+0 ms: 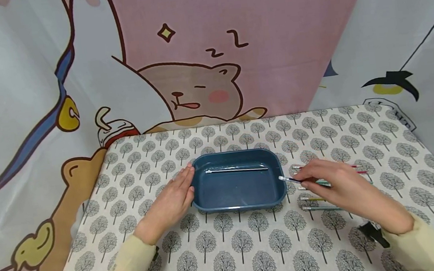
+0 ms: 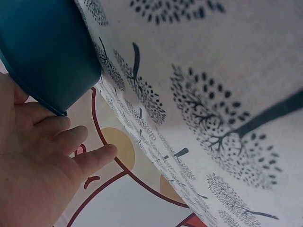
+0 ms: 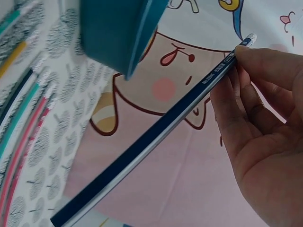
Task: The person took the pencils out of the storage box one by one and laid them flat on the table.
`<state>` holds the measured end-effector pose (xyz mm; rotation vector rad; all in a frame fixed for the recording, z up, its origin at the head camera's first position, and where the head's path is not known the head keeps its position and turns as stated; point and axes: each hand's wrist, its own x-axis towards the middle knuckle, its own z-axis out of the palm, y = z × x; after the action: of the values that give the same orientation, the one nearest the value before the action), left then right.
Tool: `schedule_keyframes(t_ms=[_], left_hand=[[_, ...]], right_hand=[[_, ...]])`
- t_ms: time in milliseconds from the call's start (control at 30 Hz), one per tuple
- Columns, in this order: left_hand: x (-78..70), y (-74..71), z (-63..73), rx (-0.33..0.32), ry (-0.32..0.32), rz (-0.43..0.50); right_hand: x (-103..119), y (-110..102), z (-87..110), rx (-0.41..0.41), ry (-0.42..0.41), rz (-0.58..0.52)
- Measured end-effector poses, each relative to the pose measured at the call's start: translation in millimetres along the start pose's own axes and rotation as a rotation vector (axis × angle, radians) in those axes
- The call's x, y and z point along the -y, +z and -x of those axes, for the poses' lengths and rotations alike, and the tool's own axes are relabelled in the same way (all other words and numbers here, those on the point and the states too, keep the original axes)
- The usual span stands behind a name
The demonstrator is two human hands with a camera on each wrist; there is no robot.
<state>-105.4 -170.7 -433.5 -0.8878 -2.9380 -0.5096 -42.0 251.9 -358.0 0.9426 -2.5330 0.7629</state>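
Observation:
A dark blue plastic basin (image 1: 240,195) sits on the patterned cloth, with one thin dark pencil (image 1: 237,170) lying inside along its far side. At the basin's left end, my left hand (image 1: 170,203) rests its extended fingers against the rim; the left wrist view shows these fingers (image 2: 97,161) beside the basin wall (image 2: 52,52). My right hand (image 1: 336,180) pinches a blue-and-white striped pencil (image 3: 156,127) near its pale end, between thumb and fingers. In the head view that pale end points left, by the basin's right rim.
Several more pencils (image 1: 319,208), with red, green, yellow and dark bodies, lie side by side on the cloth right of the basin, partly under my right hand. The tree-print cloth (image 1: 241,244) covers the table. Cartoon-printed curtains (image 1: 269,26) hang behind and at the sides.

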Motion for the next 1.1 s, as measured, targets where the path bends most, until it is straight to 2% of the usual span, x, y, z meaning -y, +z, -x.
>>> schedule_keyframes(t_ms=[300, 500, 1100], left_hand=[[-0.3, -0.6, -1.2, 0.022, -0.003, -0.006], [0.5, 0.1, 0.0, 0.014, -0.008, -0.002], [-0.8, 0.6, 0.4, 0.017, -0.011, -0.004]], right_hand=[[-10, 2, 23.1, 0.000, 0.020, 0.049], [-15, 7, 37.4, 0.035, 0.057, 0.065], [-34, 17, 75.4, 0.100, 0.075, 0.105]])
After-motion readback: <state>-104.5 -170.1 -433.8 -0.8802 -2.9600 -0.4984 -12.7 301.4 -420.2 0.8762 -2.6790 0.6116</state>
